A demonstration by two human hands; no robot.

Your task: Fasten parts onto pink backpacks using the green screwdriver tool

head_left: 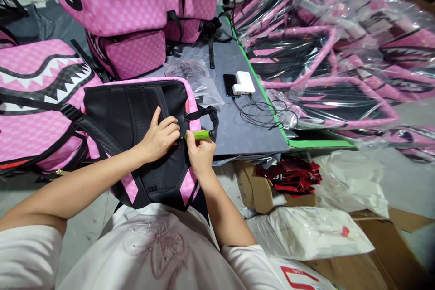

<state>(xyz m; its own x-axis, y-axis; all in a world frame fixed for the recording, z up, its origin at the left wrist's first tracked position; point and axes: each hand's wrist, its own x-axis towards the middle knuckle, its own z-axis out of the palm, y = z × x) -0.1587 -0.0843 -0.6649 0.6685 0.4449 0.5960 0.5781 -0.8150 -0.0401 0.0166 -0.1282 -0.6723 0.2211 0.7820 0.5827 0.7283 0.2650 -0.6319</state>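
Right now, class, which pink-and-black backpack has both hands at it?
The unwrapped backpack lying black side up: the left hand is on it, the right hand holds a green tool at its edge. Neither hand is on the others.

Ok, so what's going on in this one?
The person's left hand rests on the black back of a pink-edged backpack, while the right hand grips a slim green tool by its side edge. More pink backpacks sit beyond it; plastic-wrapped ones are piled to the right.
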